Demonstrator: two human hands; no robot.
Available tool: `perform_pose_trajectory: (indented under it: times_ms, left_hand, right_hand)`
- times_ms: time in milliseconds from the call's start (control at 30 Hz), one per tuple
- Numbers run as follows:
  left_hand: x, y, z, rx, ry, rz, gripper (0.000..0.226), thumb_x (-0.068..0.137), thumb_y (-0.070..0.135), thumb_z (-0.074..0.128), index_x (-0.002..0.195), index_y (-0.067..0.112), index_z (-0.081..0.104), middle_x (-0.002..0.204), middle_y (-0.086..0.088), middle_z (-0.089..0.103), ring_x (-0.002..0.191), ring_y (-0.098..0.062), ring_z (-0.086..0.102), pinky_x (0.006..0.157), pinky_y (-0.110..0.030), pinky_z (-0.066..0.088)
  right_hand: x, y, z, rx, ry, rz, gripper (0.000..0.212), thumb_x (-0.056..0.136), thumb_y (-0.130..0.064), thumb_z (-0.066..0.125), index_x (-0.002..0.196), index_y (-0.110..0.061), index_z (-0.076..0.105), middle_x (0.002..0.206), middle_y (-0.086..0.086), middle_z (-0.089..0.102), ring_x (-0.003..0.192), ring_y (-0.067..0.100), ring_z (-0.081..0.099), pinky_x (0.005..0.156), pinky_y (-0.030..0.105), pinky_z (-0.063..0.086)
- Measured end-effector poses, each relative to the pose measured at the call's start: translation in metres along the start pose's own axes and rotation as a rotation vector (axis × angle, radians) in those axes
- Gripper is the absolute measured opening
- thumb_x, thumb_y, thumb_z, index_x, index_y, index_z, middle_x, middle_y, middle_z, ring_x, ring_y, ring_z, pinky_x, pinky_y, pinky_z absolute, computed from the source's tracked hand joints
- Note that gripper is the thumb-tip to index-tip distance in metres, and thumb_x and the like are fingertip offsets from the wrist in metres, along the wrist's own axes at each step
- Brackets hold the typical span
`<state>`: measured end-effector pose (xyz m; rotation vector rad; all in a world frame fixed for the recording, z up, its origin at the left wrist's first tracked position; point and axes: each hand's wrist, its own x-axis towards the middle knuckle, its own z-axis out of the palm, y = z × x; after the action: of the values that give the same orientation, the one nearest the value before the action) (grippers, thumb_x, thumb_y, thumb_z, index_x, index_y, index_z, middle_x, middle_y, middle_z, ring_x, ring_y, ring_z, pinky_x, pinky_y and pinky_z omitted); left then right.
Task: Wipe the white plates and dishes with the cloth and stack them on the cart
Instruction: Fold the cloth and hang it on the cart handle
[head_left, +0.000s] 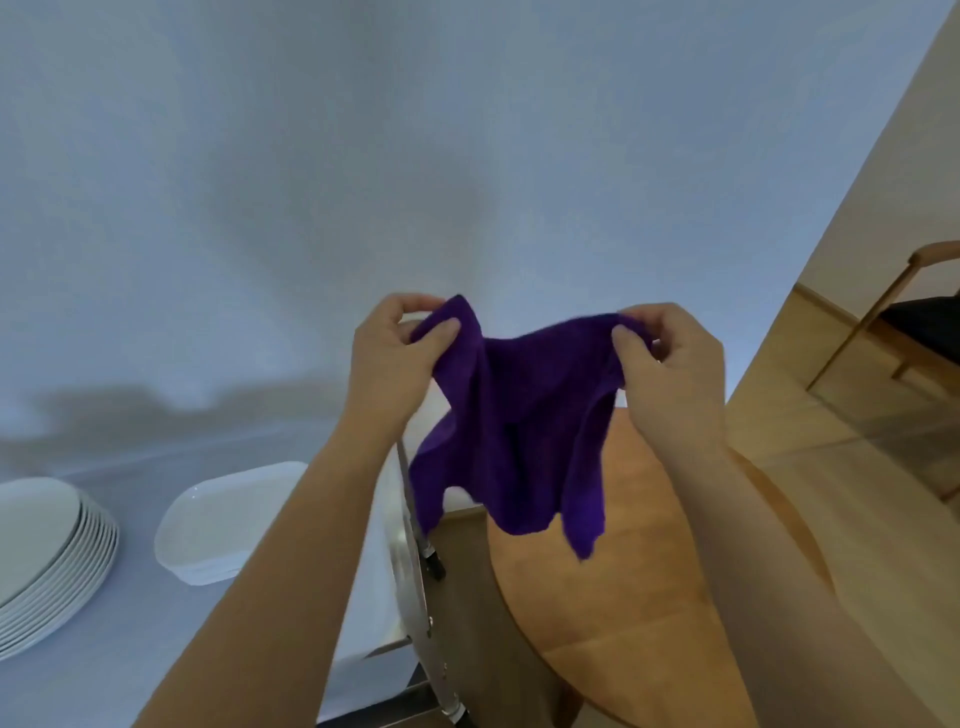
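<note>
Cloth held up by two corners, plates waiting below

Cloth (519, 415) of deep purple hangs in the air between both hands, soft and limp, its lower edge falling in loose uneven folds. It looks light and will take whatever shape the fingers give it, so bunching it into the palm seems the surest way to wipe with it. The left hand (395, 353) pinches one top corner between thumb and curled fingers; the right hand (670, 364) pinches the other top corner the same way, with the fabric sagging between them. Down at the left, a stack of plates (47, 551) stands on the pale tabletop (130, 649), and beside it a white rectangular dish (223, 519). These look glazed, smooth and breakable, likely heavy as a pile, so each is best lifted singly by its rim. A metal frame (415, 571), possibly the cart, runs below the cloth
</note>
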<state>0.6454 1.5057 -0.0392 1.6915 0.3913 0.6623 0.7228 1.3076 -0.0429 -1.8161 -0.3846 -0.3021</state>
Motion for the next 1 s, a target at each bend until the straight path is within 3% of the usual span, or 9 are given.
perform_pose_trajectory:
  times_ms: [67,133,267,333,433,567,733,900,1000]
  left_hand:
    - [0.002,-0.012,-0.007,0.322,-0.114,-0.157,0.008,0.086,0.002,0.066,0.093,0.003,0.069,0.088,-0.018,0.071,0.091,-0.034,0.067,0.074,-0.036,0.058]
    - [-0.001,-0.028,-0.008,0.503,-0.147,-0.248,0.01,0.086,0.005,0.065,0.095,0.0,0.068,0.096,-0.019,0.069,0.094,-0.035,0.065,0.085,-0.043,0.054]
    - [-0.015,-0.03,0.006,0.391,-0.206,-0.256,0.015,0.085,0.01,0.067,0.076,0.022,0.063,0.086,-0.003,0.065,0.078,-0.015,0.061,0.067,-0.025,0.049]
    - [-0.023,-0.031,0.018,0.321,-0.205,-0.241,0.019,0.085,0.012,0.068,0.079,0.028,0.059,0.089,-0.005,0.067,0.081,-0.018,0.064,0.07,-0.029,0.054]
    - [-0.034,-0.031,0.031,0.278,-0.178,-0.181,0.023,0.085,0.015,0.069,0.082,0.029,0.051,0.082,-0.007,0.068,0.078,-0.024,0.066,0.071,-0.038,0.056]
    - [-0.037,-0.029,0.036,0.16,-0.237,-0.098,0.02,0.087,0.01,0.067,0.078,0.023,0.054,0.067,-0.002,0.066,0.064,-0.018,0.061,0.06,-0.03,0.051]
    - [-0.037,-0.025,0.032,0.092,-0.405,-0.138,0.043,0.085,-0.01,0.048,0.1,0.028,0.059,0.075,0.01,0.074,0.072,-0.003,0.068,0.069,-0.016,0.055]
    - [-0.037,-0.029,0.028,0.117,-0.429,-0.092,0.064,0.081,-0.002,0.067,0.13,0.031,0.043,0.098,0.002,0.073,0.09,-0.012,0.07,0.081,-0.025,0.057]
    - [-0.037,-0.031,0.029,0.028,-0.371,-0.094,0.056,0.084,0.004,0.07,0.129,0.028,0.047,0.095,0.004,0.074,0.088,-0.009,0.07,0.076,-0.02,0.056]
  right_hand:
    - [0.001,0.014,0.003,-0.191,-0.155,0.144,0.013,0.086,-0.011,0.054,0.088,-0.018,0.064,0.087,-0.003,0.068,0.077,0.016,0.06,0.071,0.026,0.048]
    - [-0.004,0.03,0.009,-0.255,-0.232,0.264,0.012,0.085,-0.005,0.052,0.087,-0.008,0.064,0.087,0.006,0.067,0.08,0.024,0.061,0.074,0.035,0.05]
    - [-0.018,0.031,0.02,-0.019,-0.263,0.446,0.013,0.083,-0.006,0.055,0.071,-0.012,0.056,0.069,0.003,0.059,0.061,0.016,0.055,0.049,0.026,0.049]
    - [-0.026,0.028,0.03,0.175,-0.322,0.598,0.013,0.086,-0.007,0.059,0.074,-0.011,0.056,0.073,0.005,0.06,0.065,0.015,0.057,0.044,0.018,0.046]
    - [-0.035,0.019,0.039,0.347,-0.365,0.707,0.007,0.086,-0.008,0.063,0.082,-0.01,0.057,0.082,0.007,0.064,0.078,0.019,0.064,0.053,0.021,0.051]
    - [-0.038,0.011,0.042,0.479,-0.371,0.722,0.012,0.085,-0.013,0.067,0.088,-0.008,0.058,0.084,0.009,0.068,0.078,0.019,0.068,0.063,0.026,0.055]
    - [-0.04,0.007,0.041,0.491,-0.38,0.695,0.022,0.093,-0.025,0.058,0.098,-0.004,0.06,0.077,0.004,0.072,0.072,0.013,0.07,0.063,0.022,0.055]
    - [-0.04,0.001,0.037,0.46,-0.476,0.659,0.03,0.099,-0.034,0.042,0.102,-0.014,0.064,0.082,0.0,0.074,0.082,0.012,0.07,0.074,0.022,0.054]
    - [-0.039,-0.001,0.035,0.404,-0.558,0.597,0.031,0.099,-0.037,0.039,0.1,-0.02,0.064,0.086,-0.003,0.074,0.087,0.01,0.069,0.082,0.025,0.053]
